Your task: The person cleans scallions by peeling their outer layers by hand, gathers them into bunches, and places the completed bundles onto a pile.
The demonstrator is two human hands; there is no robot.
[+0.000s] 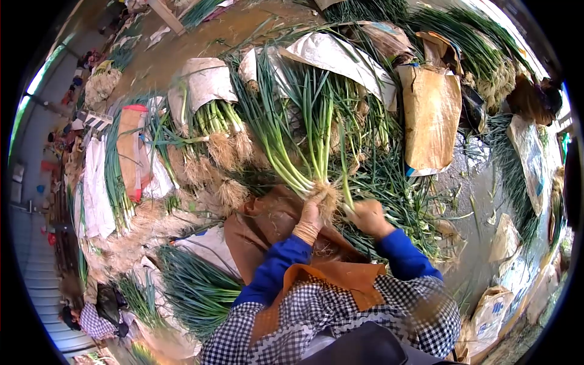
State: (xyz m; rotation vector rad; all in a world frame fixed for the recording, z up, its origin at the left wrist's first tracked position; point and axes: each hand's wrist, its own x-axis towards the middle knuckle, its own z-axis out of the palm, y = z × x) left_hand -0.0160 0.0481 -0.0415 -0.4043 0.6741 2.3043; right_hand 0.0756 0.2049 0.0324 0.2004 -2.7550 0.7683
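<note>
My left hand (311, 214) is closed around the root end of a bunch of green onions (289, 168), whose long green leaves fan out away from me. Pale, stringy roots (328, 199) stick out beside my fingers. Just to the right, my right hand (368, 218) is closed on a single green onion leaf (345, 182) that points up from it. The fingertips of this hand are partly hidden. Beneath my hands, a brown apron (261, 228) covers my lap.
Loose green trimmings (389, 188) lie in a heap to the right. Rooted green onion bundles (222, 146) rest ahead on the left, partly under a white sack (210, 82). A tan sack (432, 118) stands ahead on the right. Another person (97, 319) is at lower left.
</note>
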